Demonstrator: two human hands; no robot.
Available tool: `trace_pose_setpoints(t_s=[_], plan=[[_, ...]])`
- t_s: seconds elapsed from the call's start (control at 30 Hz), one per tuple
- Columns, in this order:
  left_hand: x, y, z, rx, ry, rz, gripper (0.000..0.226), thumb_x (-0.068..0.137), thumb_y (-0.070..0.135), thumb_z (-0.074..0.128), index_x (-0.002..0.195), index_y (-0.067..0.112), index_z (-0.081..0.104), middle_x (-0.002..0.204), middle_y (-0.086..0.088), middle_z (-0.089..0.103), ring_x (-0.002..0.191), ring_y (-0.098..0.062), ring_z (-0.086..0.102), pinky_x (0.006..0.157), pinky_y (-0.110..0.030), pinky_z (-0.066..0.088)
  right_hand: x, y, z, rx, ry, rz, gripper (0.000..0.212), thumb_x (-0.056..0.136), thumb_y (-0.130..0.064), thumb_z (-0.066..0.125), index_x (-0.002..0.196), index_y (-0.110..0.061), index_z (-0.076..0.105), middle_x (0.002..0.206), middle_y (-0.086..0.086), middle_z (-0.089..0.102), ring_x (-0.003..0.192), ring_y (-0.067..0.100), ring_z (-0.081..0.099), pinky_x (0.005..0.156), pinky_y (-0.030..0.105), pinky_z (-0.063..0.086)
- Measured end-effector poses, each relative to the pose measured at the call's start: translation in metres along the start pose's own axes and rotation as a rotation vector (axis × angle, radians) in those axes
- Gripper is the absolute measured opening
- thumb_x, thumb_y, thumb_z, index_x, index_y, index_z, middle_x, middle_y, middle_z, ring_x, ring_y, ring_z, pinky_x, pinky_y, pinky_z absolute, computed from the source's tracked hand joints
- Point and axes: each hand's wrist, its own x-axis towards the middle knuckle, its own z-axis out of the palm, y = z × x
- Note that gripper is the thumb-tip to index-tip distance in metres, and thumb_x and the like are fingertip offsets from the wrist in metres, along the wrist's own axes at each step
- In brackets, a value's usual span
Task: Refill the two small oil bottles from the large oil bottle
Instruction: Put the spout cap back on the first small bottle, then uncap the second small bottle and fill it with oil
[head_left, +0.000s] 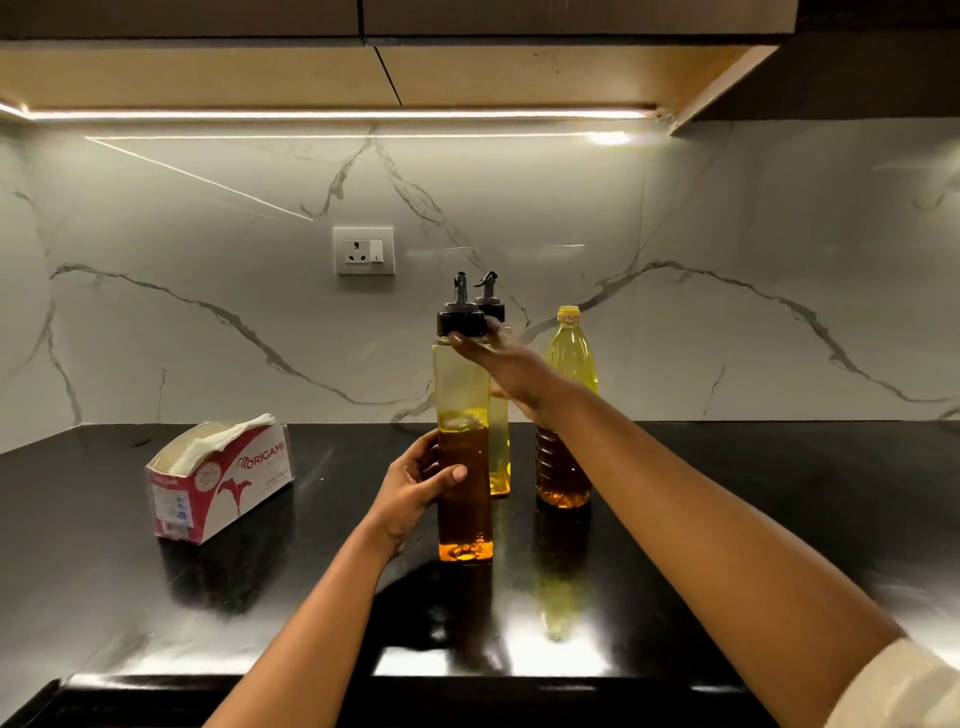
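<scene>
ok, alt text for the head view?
A left hand holds a spouted oil bottle on a black counter while the right hand grips its cap. Behind stand a second spouted bottle and a larger yellow-capped bottle; a tissue box sits left.

Before you: one white marble-look backsplash wall (727, 218) with grey veins, running the full width. Set in it, left of centre, a white plastic wall socket with a rocker switch (363, 251). Above you, a light wood-toned cabinet underside (208, 73) carrying a warm LED strip light (337, 114) along its rear edge. Below you, a glossy black stone countertop (130, 597), mirroring glare near its front edge.
</scene>
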Motion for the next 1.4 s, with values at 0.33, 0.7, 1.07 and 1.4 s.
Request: trace_pose_setpoints(t_s=[0.33, 0.7, 1.07, 1.4], plan=[[-0.015, -0.005, -0.014, 0.175, -0.039, -0.045, 0.095, 0.058, 0.045, 0.087, 0.139, 0.035, 0.040, 0.125, 0.005, 0.062, 0.110, -0.015, 0.064, 0.087, -0.037, 0.056, -0.060, 0.135, 0.022, 0.044, -0.162, 0.245, 0.074, 0.081, -0.007, 0.071, 0.142, -0.027, 0.034, 0.133, 0.007, 0.054, 0.112, 0.017, 0.059, 0.090, 0.032, 0.053], [0.016, -0.003, -0.064, 0.213, 0.018, -0.170, 0.064, 0.090, 0.011, 0.060, 0.138, 0.040, 0.029, 0.123, 0.010, 0.055, 0.104, -0.005, 0.058, 0.072, -0.030, 0.054, 0.001, 0.154, 0.069, -0.015, -0.037, 0.183, 0.071, 0.075, -0.011, 0.078, 0.135, -0.020, 0.043, 0.127, -0.001, 0.055, 0.101, 0.009, 0.058, 0.072, 0.015, 0.051], [0.052, -0.022, -0.100, 0.148, 0.118, -0.168, 0.066, 0.091, 0.009, 0.059, 0.147, 0.031, 0.030, 0.133, 0.004, 0.057, 0.112, -0.012, 0.059, 0.079, -0.037, 0.057, 0.053, 0.165, 0.094, -0.105, 0.018, 0.226, 0.070, 0.078, -0.011, 0.075, 0.137, -0.023, 0.041, 0.133, -0.002, 0.054, 0.117, 0.015, 0.054, 0.096, 0.029, 0.046], [0.026, 0.016, -0.065, 0.532, 0.452, 0.417, 0.037, 0.088, 0.010, 0.065, 0.123, 0.020, 0.056, 0.112, 0.006, 0.064, 0.099, 0.000, 0.063, 0.082, -0.015, 0.052, 0.006, 0.138, 0.060, -0.281, 0.568, -0.121, 0.018, 0.084, -0.006, 0.065, 0.098, -0.016, 0.067, 0.091, 0.001, 0.068, 0.079, 0.007, 0.061, 0.074, 0.012, 0.048]])
